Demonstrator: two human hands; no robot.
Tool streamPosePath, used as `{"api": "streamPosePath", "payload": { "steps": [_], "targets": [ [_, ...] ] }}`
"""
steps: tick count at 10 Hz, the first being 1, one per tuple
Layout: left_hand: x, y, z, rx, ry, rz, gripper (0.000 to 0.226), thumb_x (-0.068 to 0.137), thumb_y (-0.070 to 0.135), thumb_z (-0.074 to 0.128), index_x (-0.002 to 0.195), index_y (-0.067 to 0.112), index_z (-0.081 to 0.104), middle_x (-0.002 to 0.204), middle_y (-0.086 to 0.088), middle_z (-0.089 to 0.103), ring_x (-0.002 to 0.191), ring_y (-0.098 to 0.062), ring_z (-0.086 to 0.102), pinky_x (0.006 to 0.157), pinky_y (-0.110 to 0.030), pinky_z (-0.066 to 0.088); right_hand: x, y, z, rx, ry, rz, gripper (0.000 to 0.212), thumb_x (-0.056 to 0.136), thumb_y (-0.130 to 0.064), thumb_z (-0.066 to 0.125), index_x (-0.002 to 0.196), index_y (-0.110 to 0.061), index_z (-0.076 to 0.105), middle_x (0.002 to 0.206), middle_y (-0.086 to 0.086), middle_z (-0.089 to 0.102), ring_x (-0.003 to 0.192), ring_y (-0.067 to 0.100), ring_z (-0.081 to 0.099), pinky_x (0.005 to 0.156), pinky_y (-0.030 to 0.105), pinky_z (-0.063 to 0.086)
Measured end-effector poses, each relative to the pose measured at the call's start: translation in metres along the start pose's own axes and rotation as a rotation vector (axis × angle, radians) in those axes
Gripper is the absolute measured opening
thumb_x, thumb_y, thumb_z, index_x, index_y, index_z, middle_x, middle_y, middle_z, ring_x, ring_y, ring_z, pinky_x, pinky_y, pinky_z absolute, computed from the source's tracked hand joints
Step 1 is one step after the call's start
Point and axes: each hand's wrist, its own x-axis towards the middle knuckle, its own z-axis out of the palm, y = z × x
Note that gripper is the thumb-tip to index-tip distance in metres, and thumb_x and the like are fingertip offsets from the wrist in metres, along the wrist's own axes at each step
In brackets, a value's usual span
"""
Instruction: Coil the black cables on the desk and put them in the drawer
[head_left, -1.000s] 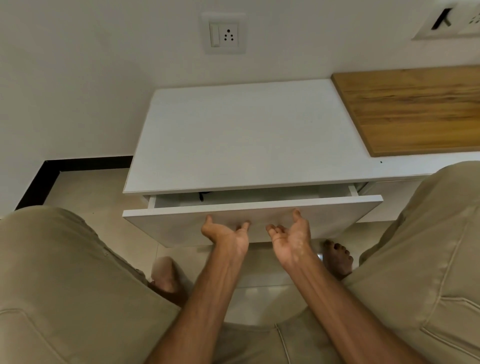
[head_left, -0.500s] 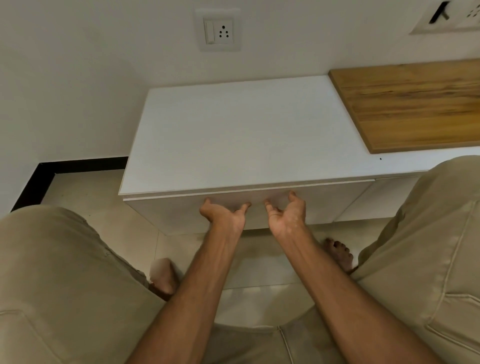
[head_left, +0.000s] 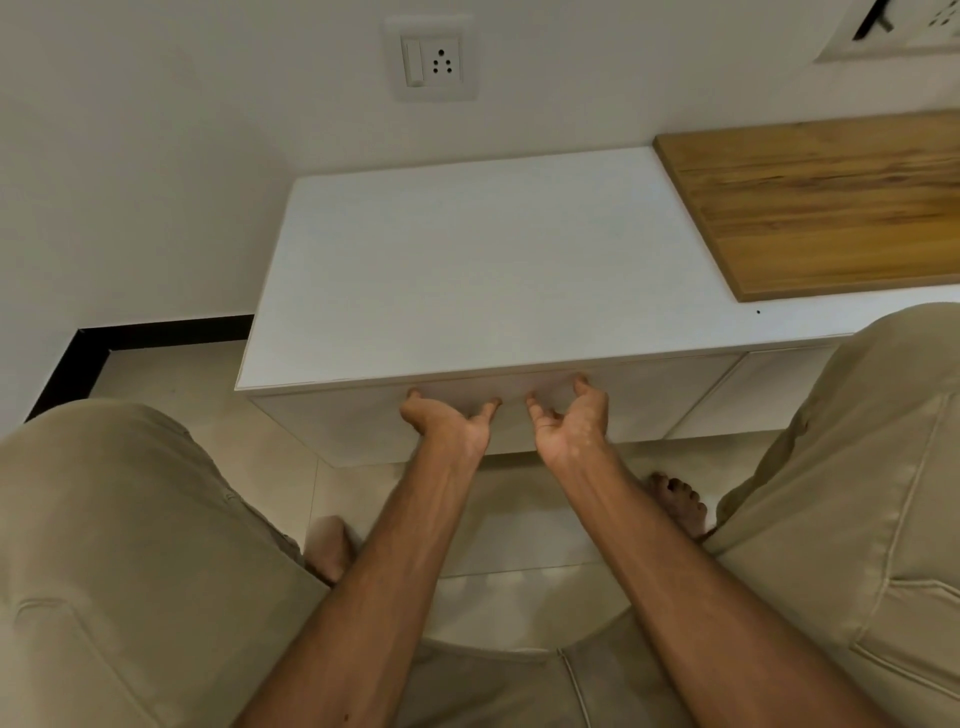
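The drawer (head_left: 353, 423) sits flush under the front edge of the white desk (head_left: 493, 270) at frame centre. Its front panel is touched by the fingertips of the left hand (head_left: 451, 427) and right hand (head_left: 571, 425), side by side, palms up, fingers spread and gripping nothing. Its long axis runs left to right, rising slightly rightward, face toward the person.
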Motion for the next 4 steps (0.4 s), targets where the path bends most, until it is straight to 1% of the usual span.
{"api": "streamPosePath", "payload": {
  "steps": [1, 2, 3, 4],
  "targets": [
    [-0.016, -0.004, 0.002, 0.097, -0.024, 0.018, 0.052, 0.103, 0.031, 0.032, 0.154, 0.017, 0.034, 0.159, -0.017, 0.029, 0.142, -0.042, 0.035, 0.102, -0.064, 0.046, -0.006, -0.002, -0.001, -0.087, -0.015, -0.023, 0.034, 0.103, -0.018, 0.055, 0.135, -0.003, 0.054, 0.149, 0.023, 0.042, 0.135, 0.034, 0.047, 0.108, 0.049, 0.049],
    [-0.055, -0.021, 0.002, 0.358, -0.119, 0.139, 0.035, 0.101, 0.010, 0.039, 0.131, 0.002, 0.054, 0.126, -0.022, 0.058, 0.110, -0.030, 0.063, 0.081, -0.041, 0.061, -0.023, 0.000, -0.004, -0.398, -0.027, -0.181, 0.017, 0.099, -0.018, 0.060, 0.096, -0.002, 0.065, 0.110, 0.023, 0.069, 0.092, 0.028, 0.071, 0.082, 0.037, 0.063],
    [-0.076, -0.036, -0.002, 0.659, -0.207, 0.241, 0.023, 0.094, 0.006, 0.047, 0.103, 0.000, 0.067, 0.090, -0.014, 0.074, 0.080, -0.021, 0.072, 0.069, -0.031, 0.060, -0.040, 0.000, -0.002, -0.565, -0.093, -0.355, 0.023, 0.097, -0.021, 0.060, 0.082, -0.008, 0.071, 0.085, 0.010, 0.075, 0.072, 0.020, 0.071, 0.068, 0.034, 0.061],
    [-0.093, -0.040, -0.005, 1.005, -0.238, 0.484, 0.021, 0.092, 0.017, 0.054, 0.093, 0.002, 0.069, 0.075, -0.010, 0.069, 0.064, -0.018, 0.067, 0.054, -0.031, 0.054, -0.056, -0.005, 0.008, -0.791, -0.212, -0.655, 0.034, 0.096, -0.026, 0.059, 0.069, -0.011, 0.073, 0.070, -0.002, 0.075, 0.066, 0.013, 0.070, 0.069, 0.036, 0.059]
  ]
}}
